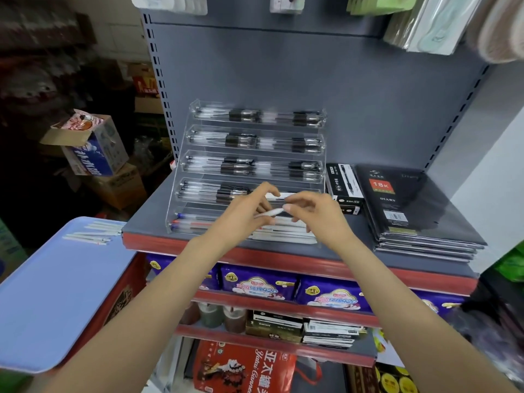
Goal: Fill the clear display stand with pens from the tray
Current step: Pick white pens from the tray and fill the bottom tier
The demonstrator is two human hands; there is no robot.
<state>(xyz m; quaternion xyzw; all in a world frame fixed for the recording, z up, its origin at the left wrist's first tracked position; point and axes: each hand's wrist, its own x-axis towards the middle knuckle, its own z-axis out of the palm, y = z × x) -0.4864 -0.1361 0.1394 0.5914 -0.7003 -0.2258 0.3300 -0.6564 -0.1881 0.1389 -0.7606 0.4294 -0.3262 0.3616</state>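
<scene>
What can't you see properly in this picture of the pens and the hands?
- Head view: the white pen is partly covered by the left hand and right hand.
- The display stand: its lower right is hidden behind both hands.
- Pens on the tray: too small and blurred to count.
- The tray's left side is cut off by the frame edge.

One head-worn camera looks forward and down. It sits close to the shelf (283, 245), facing its front edge.

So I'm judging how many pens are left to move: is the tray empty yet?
Not empty. A few white pens lie at the far end of the blue tray; its remaining surface is bare.
</scene>
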